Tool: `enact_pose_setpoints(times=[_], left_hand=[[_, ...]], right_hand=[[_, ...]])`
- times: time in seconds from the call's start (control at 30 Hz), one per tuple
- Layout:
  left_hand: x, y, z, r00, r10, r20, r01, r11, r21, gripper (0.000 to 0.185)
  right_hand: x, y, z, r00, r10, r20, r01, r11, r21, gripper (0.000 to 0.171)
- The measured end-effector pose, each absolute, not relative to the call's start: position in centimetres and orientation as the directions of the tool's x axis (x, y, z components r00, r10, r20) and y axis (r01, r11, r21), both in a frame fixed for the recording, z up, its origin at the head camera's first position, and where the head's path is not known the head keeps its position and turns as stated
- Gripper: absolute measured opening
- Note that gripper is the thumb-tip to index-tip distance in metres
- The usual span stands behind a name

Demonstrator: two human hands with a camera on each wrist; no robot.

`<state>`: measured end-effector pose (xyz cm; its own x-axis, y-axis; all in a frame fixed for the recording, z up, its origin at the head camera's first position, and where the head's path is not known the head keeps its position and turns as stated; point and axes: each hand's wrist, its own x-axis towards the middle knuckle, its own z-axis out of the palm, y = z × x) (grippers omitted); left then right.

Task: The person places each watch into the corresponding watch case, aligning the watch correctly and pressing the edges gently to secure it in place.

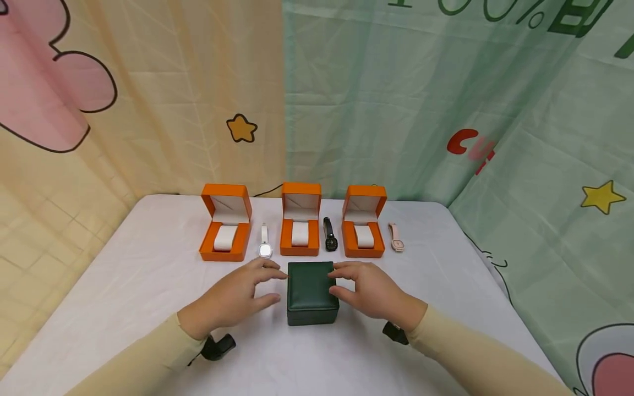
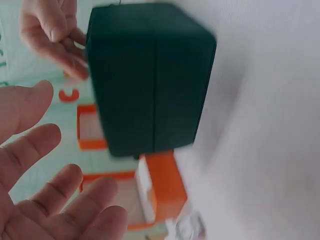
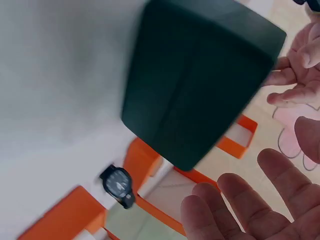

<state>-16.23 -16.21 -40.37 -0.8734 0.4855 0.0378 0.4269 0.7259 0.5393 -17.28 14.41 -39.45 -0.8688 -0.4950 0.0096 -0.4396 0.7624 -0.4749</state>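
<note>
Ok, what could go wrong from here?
The left hand might brush the white watch, which lies just beyond it. The green box, if pushed forward, could bump the middle orange box or the black watch, both close behind it.

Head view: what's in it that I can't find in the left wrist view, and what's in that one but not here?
Only the head view shows the black watch with a dark face, the pale pink watch and both beige cloth sleeves.

Only the left wrist view shows the palm side of the left hand and a clear straight seam along a side of the dark green, leather-look box.

Both show the two hands, including the right hand, the green box, the white watch (blurry from the wrist) and open orange boxes.
</note>
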Motion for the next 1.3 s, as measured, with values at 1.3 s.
enact_pose_setpoints(times=[1.3], left_hand=[[-29.8,-28.1,-39.3,-0.913,0.136,-0.385,0.026,0.96,0.279,0.088]], right_hand=[[-31.7,-0.3,-38.1,-0.664,-0.663,-0.345,-0.67,0.733,-0.119,0.05]])
